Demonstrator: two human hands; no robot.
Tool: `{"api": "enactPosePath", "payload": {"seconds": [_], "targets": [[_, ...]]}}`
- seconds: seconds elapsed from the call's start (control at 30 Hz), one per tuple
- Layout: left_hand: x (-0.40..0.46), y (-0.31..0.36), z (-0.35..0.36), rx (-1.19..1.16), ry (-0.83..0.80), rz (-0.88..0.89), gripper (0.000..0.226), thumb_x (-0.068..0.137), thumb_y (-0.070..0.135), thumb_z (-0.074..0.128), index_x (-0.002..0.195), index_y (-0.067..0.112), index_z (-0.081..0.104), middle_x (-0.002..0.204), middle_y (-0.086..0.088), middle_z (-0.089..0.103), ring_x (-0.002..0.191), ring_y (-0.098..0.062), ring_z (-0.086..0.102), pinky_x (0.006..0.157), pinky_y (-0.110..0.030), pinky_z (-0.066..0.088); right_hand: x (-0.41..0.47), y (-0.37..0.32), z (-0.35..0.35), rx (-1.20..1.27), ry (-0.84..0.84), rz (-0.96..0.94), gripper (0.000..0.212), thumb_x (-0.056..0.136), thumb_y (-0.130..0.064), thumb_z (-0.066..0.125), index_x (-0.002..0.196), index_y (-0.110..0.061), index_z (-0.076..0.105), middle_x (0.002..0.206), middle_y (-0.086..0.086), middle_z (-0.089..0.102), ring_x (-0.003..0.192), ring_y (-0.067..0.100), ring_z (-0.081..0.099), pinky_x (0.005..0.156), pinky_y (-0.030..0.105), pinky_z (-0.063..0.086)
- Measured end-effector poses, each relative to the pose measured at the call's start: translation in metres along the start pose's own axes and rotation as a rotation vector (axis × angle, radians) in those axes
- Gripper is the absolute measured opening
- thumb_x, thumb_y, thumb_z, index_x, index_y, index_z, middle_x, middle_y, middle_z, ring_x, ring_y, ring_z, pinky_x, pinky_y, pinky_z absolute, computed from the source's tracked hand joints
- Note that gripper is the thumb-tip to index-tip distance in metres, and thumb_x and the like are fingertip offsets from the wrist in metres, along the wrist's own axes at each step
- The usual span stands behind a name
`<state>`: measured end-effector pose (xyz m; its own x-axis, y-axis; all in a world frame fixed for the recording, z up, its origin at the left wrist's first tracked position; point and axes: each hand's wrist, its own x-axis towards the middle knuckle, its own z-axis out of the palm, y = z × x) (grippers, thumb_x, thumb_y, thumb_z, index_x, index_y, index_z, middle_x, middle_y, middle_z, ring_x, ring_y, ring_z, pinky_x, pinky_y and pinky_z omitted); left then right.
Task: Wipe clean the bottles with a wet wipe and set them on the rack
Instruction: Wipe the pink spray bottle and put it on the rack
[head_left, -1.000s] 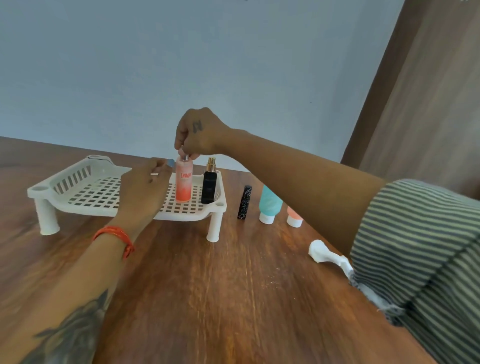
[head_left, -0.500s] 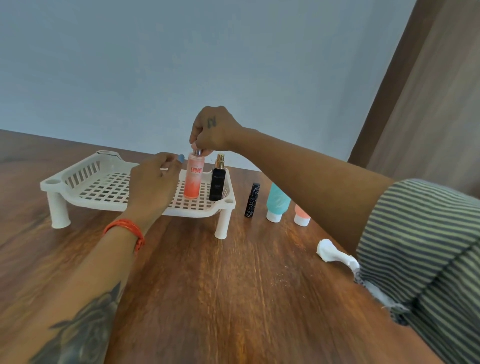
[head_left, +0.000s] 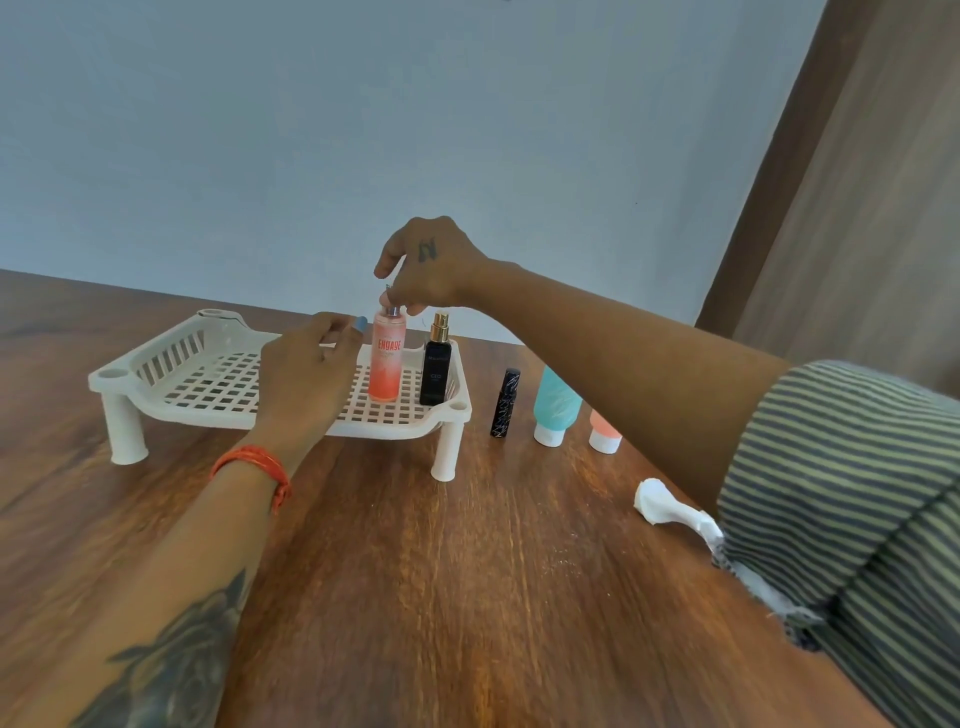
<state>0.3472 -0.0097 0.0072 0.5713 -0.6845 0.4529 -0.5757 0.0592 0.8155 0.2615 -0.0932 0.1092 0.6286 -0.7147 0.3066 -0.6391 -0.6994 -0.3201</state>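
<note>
On the white slotted plastic rack (head_left: 218, 384) stand two bottles: pink spray bottle (head_left: 385, 358), black perfume bottle (head_left: 435, 366). Right of it, three more and one crumpled wet wipe (head_left: 670, 509). Right hand (head_left: 428, 267) pinches the pink bottle's top; left hand (head_left: 306, 374) hovers loosely curled, holding nothing.

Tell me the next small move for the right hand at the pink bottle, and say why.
Probably let go and lift the right hand clear. The pink spray bottle with the silver nozzle already stands upright on the white slotted plastic rack, beside the black bottle with the gold cap; fingertips only pinch its nozzle.
</note>
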Motion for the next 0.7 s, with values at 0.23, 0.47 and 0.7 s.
{"api": "enactPosePath", "payload": {"seconds": [0.23, 0.47, 0.7], "targets": [[-0.007, 0.009, -0.003, -0.043, 0.041, 0.086, 0.043, 0.092, 0.039, 0.050, 0.127, 0.014, 0.054, 0.131, -0.008, 0.057, 0.115, -0.025, 0.056, 0.092, -0.029, 0.039, -0.022, 0.013, -0.019, 0.038, 0.126, -0.092, 0.033, 0.077, -0.020, 0.072, 0.107, -0.009, 0.064, 0.084, 0.001, 0.061, 0.061, 0.013, 0.064, 0.066, 0.019, 0.051], [-0.035, 0.036, 0.002, -0.221, 0.031, 0.256, 0.048, 0.083, 0.043, 0.059, 0.125, 0.022, 0.054, 0.131, -0.001, 0.056, 0.104, -0.012, 0.056, 0.079, -0.017, 0.043, -0.088, 0.049, -0.052, 0.071, 0.242, -0.069, 0.038, 0.078, -0.034, 0.070, 0.111, -0.017, 0.063, 0.102, 0.004, 0.066, 0.081, 0.012, 0.062, 0.078, 0.026, 0.051], [-0.076, 0.087, 0.049, -0.269, -0.173, 0.405, 0.041, 0.084, 0.031, 0.064, 0.123, 0.024, 0.056, 0.122, 0.002, 0.056, 0.100, -0.009, 0.060, 0.083, -0.021, 0.051, -0.180, 0.107, -0.069, 0.022, 0.256, 0.060, 0.036, 0.080, -0.036, 0.066, 0.113, -0.022, 0.062, 0.107, -0.001, 0.067, 0.084, 0.007, 0.064, 0.079, 0.018, 0.050]]}}
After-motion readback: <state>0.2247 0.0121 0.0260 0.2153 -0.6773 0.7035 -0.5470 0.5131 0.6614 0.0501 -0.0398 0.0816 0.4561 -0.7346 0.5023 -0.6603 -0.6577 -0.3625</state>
